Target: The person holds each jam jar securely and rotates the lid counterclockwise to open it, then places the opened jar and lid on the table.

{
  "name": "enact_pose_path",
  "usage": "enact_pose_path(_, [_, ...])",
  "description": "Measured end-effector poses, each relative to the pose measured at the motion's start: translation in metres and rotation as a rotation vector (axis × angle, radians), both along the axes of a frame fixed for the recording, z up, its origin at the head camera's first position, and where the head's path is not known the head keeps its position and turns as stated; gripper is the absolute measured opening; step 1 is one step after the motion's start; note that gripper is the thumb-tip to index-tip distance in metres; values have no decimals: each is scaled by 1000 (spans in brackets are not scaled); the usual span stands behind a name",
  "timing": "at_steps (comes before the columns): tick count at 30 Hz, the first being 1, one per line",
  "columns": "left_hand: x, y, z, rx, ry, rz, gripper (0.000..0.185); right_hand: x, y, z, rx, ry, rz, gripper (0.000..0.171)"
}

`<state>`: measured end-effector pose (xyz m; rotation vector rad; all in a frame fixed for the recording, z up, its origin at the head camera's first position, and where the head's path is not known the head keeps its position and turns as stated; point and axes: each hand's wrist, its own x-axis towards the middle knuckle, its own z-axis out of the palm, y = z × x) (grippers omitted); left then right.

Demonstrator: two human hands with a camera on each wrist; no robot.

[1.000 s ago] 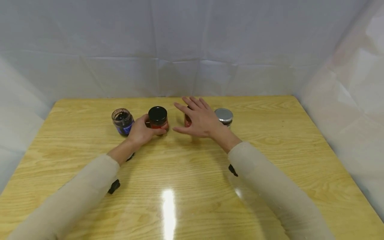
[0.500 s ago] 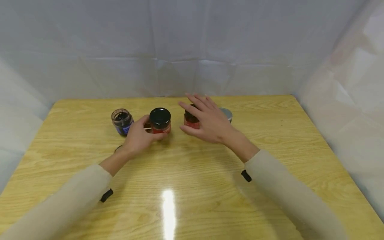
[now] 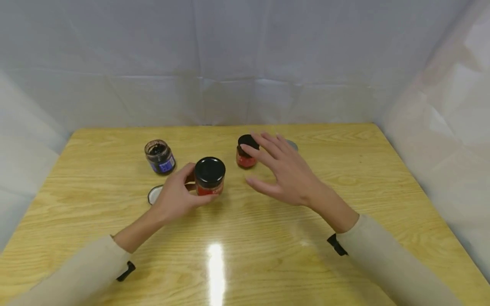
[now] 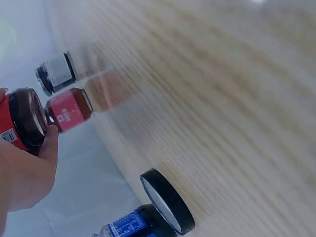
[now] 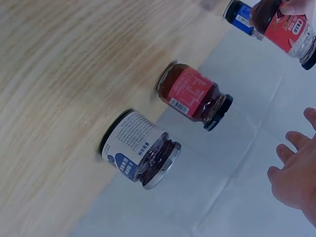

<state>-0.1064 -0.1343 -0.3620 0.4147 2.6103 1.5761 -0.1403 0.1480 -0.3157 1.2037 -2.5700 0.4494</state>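
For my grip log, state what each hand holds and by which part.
The left hand grips a red-labelled jar by its body; the right hand holds nothing.

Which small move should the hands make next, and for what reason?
Probably the right hand should move onto the black lid of the red-labelled jar that the left hand grips: that lid is on, the right hand holds nothing, and the blue-labelled jar already stands open.

Behind the held jar [image 3: 209,173] a wide gap opens, walled by the blue-labelled jar [image 3: 162,162] and the farther red jar [image 3: 245,160].
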Motion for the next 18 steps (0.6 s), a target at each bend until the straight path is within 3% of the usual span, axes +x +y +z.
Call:
enact_pose_path(10, [25, -2, 2, -13, 22, -36, 60, 24, 6, -2, -115, 18, 68, 62])
enact_pose_path(18, [40, 4, -4, 32, 18, -79, 57, 45, 7, -11, -121, -65, 79, 61])
